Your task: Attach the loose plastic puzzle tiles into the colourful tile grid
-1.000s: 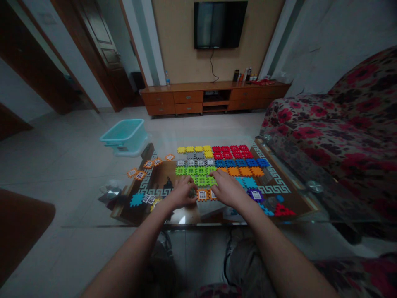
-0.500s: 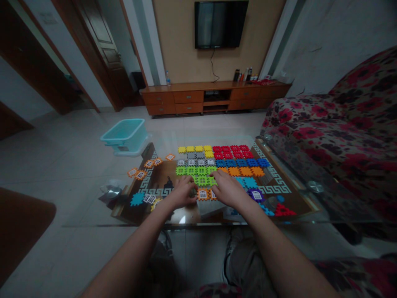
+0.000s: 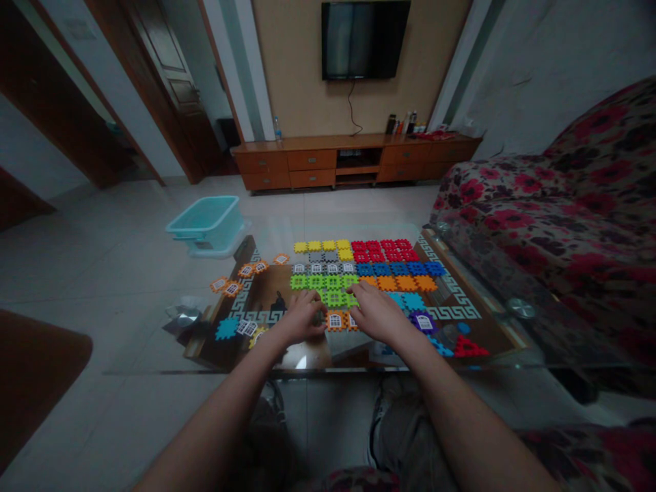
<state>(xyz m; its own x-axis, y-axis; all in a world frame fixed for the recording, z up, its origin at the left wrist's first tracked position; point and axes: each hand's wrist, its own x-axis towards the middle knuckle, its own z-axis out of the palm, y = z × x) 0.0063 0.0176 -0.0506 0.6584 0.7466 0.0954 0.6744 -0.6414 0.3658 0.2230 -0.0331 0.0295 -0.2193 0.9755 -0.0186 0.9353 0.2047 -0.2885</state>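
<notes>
Head view, one entry.

- Step in hand: I am pressing green tiles (image 3: 334,298) into the near edge of the joined mat of tiles (image 3: 366,263) on the glass table (image 3: 512,342); by my judgement this is the fitting stage, with much of the mat already laid.
- Left hand (image 3: 301,317): I am curling it over the left end of the green row, fingers bent down; whether it is pinching a piece I cannot tell.
- Right hand (image 3: 378,314): I am laying it flat, fingers spread, fingertips touching the green tiles, clamped on nothing visible.
- Hands: near each other, not touching, with an orange window tile (image 3: 335,320) lying between them.
- Loose stock: orange tiles (image 3: 240,277) to the left, a blue tile (image 3: 225,329) nearer me, a purple tile (image 3: 423,321) and a red piece (image 3: 466,348) to the right.
- Next move, as I judge it: it is calling for lining up the teeth before pushing down, and holding the neighbours steady.
</notes>
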